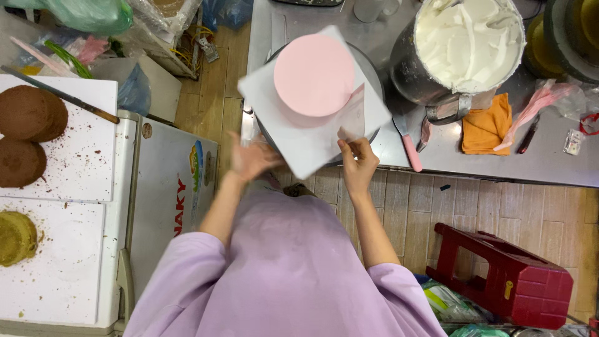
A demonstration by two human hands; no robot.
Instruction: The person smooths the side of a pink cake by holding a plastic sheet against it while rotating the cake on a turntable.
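**Smoothing the side of the pink cake with a clear scraper**

The pink cake (314, 75) sits on a white square board (299, 146) on top of a round turntable (376, 75), on the steel counter (549, 159) right in front of the person. Its top looks flat and even already.

The right hand (358, 163) is at about 5 o'clock from the cake, fingers closed in a pinch on the lower edge of a thin clear plastic scraper (353, 115). The sheet stands up against the cake's right flank; whether it's actually touching the frosting I can't tell.

The left hand (253, 159) is at roughly 7 o'clock from the cake, near the board's corner. It's motion-blurred, fingers look spread and loose, and I can't make out anything in it.

My read: this is the side-smoothing stage, one hand on the scraper and the other working the turntable. The next move probably needs the scraper kept upright and steady at a shallow angle while the board turns evenly, otherwise you get ridges.

Other stuff around: a big steel bowl of white cream (468, 40) at 2 o'clock, an orange cloth (486, 125) and a pink-handled spatula (409, 146) at 4 o'clock. Brown sponge layers (28, 112) rest on a white board far out at 9 o'clock, and a red plastic stool (505, 278) lies tipped on the floor.
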